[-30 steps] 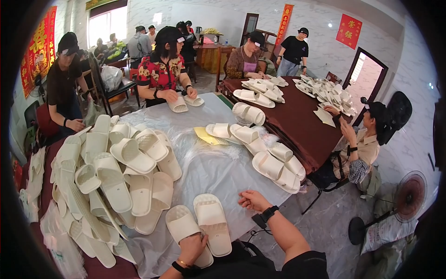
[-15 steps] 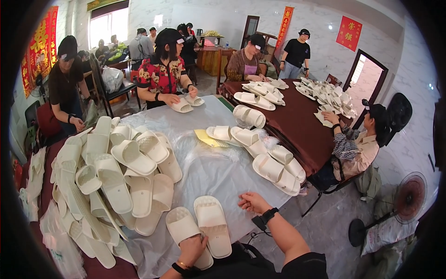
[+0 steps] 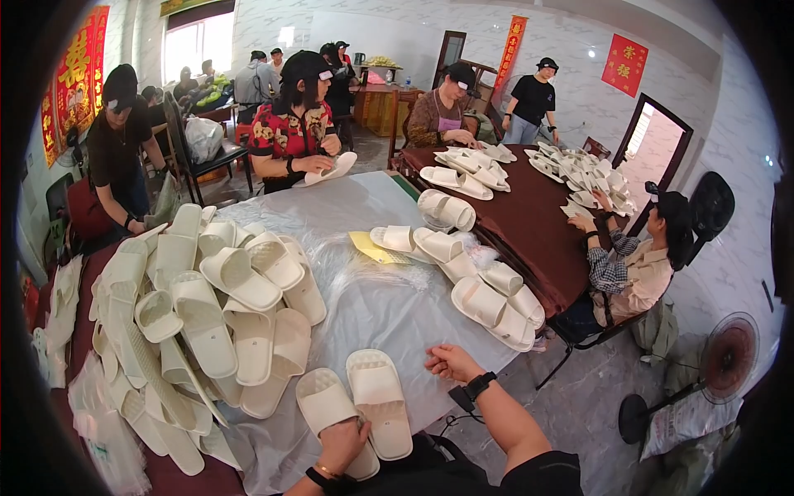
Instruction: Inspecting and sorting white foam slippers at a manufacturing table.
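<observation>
A pair of cream slippers lies side by side at the table's near edge. My left hand (image 3: 342, 445) is closed on the left slipper (image 3: 325, 400), its fingers around the strap. The right slipper (image 3: 379, 395) lies against it, sole down, toe end toward me. To the right, over the edge of the plastic sheeting (image 3: 356, 322), my right hand (image 3: 452, 364) hangs with fingers loosely curled and apart; I see nothing in it. A large heap of cream slippers (image 3: 203, 326) rises left of my left hand.
Slipper pairs (image 3: 492, 310) line the sheet's right side, near a yellow paper (image 3: 372, 247). Co-workers handle slippers across from me and at the brown table (image 3: 529, 223). Clear plastic bags (image 3: 103, 426) lie at lower left. A fan (image 3: 728, 355) stands at right.
My hands and the slipper pair stay put. Across the table, the person in the red floral shirt has lifted and turned slippers. The person at right has moved one hand over the slipper pile.
</observation>
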Action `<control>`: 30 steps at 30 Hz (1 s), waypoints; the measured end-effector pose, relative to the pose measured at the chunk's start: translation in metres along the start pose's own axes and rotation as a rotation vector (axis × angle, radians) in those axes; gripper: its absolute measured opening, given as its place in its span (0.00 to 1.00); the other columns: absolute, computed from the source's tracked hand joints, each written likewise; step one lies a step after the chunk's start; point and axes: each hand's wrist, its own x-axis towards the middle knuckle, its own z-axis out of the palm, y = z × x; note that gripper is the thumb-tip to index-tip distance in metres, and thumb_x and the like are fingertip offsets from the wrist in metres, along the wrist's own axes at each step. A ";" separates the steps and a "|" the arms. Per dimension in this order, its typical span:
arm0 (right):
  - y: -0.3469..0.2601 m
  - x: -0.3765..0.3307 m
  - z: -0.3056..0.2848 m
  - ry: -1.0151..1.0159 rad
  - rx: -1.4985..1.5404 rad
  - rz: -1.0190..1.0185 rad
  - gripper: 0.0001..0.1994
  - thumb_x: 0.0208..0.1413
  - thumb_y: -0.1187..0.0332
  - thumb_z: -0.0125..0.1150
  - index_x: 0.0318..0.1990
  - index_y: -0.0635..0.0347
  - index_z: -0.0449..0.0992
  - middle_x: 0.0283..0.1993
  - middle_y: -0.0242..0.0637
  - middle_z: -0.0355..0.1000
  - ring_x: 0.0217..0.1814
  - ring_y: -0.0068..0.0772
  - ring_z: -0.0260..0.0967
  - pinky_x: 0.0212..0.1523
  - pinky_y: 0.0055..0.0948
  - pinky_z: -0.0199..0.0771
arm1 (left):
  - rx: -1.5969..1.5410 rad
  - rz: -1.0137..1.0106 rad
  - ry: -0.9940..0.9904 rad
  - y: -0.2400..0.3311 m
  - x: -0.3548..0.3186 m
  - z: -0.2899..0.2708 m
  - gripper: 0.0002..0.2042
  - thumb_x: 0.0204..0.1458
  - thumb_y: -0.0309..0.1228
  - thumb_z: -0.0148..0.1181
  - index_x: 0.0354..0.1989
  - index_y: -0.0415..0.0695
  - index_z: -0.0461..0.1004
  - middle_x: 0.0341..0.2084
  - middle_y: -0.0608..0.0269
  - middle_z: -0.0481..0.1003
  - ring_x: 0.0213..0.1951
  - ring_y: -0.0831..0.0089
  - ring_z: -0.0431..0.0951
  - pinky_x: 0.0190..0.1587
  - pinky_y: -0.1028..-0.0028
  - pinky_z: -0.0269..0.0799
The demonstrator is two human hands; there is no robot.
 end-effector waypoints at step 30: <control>0.002 0.003 -0.002 -0.009 0.009 0.002 0.15 0.64 0.59 0.53 0.52 0.58 0.69 0.37 0.38 0.78 0.26 0.23 0.75 0.21 0.19 0.71 | 0.005 -0.016 -0.058 0.001 0.000 -0.003 0.19 0.52 0.47 0.59 0.27 0.40 0.76 0.18 0.50 0.75 0.20 0.52 0.76 0.24 0.58 0.71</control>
